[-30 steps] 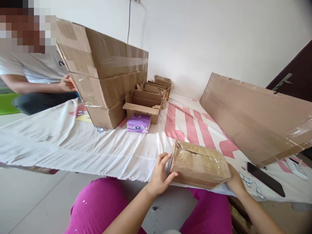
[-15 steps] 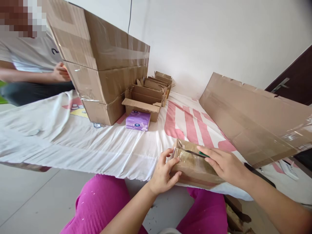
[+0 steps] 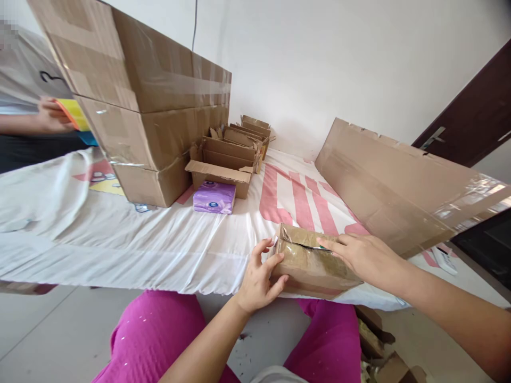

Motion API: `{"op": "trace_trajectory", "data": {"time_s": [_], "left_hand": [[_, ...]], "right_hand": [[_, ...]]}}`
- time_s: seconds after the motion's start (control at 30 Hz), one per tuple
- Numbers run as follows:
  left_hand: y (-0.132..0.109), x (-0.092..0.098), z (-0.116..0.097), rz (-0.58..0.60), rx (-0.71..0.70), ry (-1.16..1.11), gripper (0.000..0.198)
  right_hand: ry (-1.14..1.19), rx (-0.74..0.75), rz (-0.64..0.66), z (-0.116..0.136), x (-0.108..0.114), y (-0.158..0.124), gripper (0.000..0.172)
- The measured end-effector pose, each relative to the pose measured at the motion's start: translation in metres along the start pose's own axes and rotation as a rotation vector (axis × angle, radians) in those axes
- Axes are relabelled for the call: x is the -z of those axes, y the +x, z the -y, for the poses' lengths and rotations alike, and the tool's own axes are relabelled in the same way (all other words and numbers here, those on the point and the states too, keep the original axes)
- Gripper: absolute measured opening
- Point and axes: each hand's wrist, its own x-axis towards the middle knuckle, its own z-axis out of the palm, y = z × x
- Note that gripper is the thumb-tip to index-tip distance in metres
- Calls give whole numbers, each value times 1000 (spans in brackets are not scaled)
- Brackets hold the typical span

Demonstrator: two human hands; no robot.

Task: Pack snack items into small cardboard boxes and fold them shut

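Observation:
A small taped cardboard box (image 3: 311,266) lies near the table's front edge, with a dark slit along its top seam. My left hand (image 3: 261,279) grips the box's left end, fingers curved over the corner and thumb against the front. Over the right part of its top, my right hand (image 3: 361,260) is closed around a cutting tool with a green part (image 3: 321,247). Its dark blade lies along the slit. Most of the tool is hidden by my fingers, so I cannot tell whether it is a knife or scissors.
Stacked large cartons (image 3: 159,117) stand at left. Behind a purple tissue pack (image 3: 214,197) are several opened boxes (image 3: 223,159). A big cardboard box (image 3: 395,186) stands at right. Cardboard scraps (image 3: 393,367) lie on the floor. Another person's hand (image 3: 56,114) holds something yellow and orange.
The view has shifted slightly right. The blade shows less than before, sunk into the slit under my right hand. The other person's yellow and orange thing has come into fuller view.

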Motion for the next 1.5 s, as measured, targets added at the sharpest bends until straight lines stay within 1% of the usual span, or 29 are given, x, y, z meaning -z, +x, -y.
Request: {"op": "trace_trajectory", "data": {"time_s": [0.1,0.23,0.33,0.43,0.53,0.63,0.7,0.8,0.9,1.0,1.1,1.17,1.23,1.3,1.4,1.43,1.5], "left_hand": [[1,0,1,0,4,8,52],[2,-2,1,-28,-12,3,52],[3,-3,1,-33,-16,-15,52],[3,-4,-1,-33,-7,-26,50],[4,-3,-1,3,10,-37,49],[5,-2,1,25,10,-42,49],[5,-1,2,22,3,-35,50],[6,0,2,18,-6,-17,50],[5,1,2,18,-2,9,50],[6,2,-1,5,2,34,50],[7,1,-3,-18,-6,32,51],[8,1,-4,-23,4,29,51],[8,1,-5,-20,20,33,51],[7,1,-5,-16,24,38,51],[3,1,-4,-19,19,48,55],[2,0,-4,-19,20,41,58],[0,0,-2,-22,47,-3,63]], "right_hand": [[-72,-42,65,-12,3,-16,60],[-98,-90,156,-27,-4,-32,51],[-97,-124,166,-34,-6,-40,50],[-98,-131,134,-34,1,-43,46],[-70,-157,15,-27,6,-38,38],[-24,-121,-93,-15,4,-27,38],[-7,-65,-106,-7,0,-18,41],[3,-48,-48,-5,-5,-12,42],[14,-109,44,-19,-8,-23,38],[35,-214,104,-41,-11,-46,36],[127,-300,97,-60,-17,-69,34],[261,-339,47,-68,-26,-79,33],[449,-392,-30,-72,-41,-84,34],[675,-480,-134,-72,-63,-85,40],[980,-640,-321,-63,-108,-82,51],[1009,-685,-373,-59,-125,-80,51],[893,-722,-437,-49,-156,-74,48]]}}
